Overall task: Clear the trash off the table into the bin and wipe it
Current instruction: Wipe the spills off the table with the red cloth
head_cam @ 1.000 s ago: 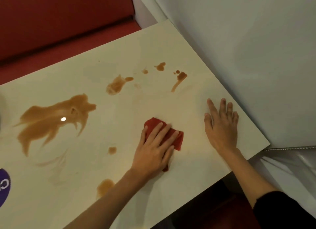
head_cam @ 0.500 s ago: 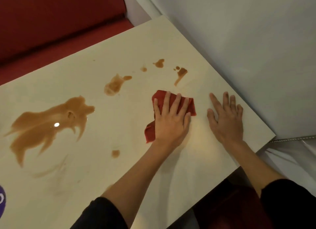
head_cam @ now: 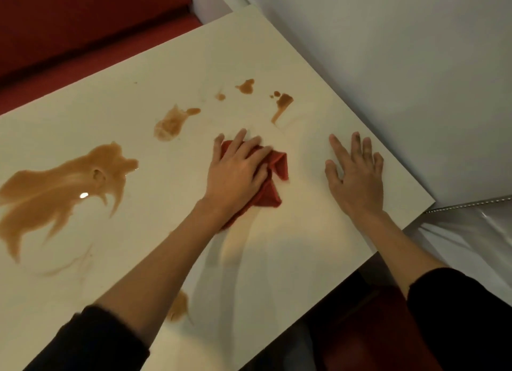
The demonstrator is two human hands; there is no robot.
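View from above of a pale cream rectangular table top [head_cam: 299, 260] stained with brown liquid. Near its middle lies a crumpled red cloth [head_cam: 274, 174], the wiping rag, flat on the surface. The person's left hand [head_cam: 238, 174] presses down on the cloth with fingers straight and slightly spread, covering most of it rather than gripping it. To the right of the cloth, apart from it, the right hand [head_cam: 358, 182] rests palm-down on bare table, fingers fanned wide, holding nothing, apparently as a brace. Left of the cloth, well apart, spreads a large brown puddle [head_cam: 55, 188]. Beyond the cloth, and nearer to it, sit a medium brown splash [head_cam: 170, 122] and several small brown drops [head_cam: 282, 102]. On the near side of the cloth, a faint brown smear [head_cam: 178, 307] shows beside the left forearm. No loose trash and no bin appear in view, so the step in hand looks like wiping. The next move likely calls for sliding the cloth under firm, flat pressure toward the nearest splashes, then the large puddle, which may need the cloth refolded to soak it up.
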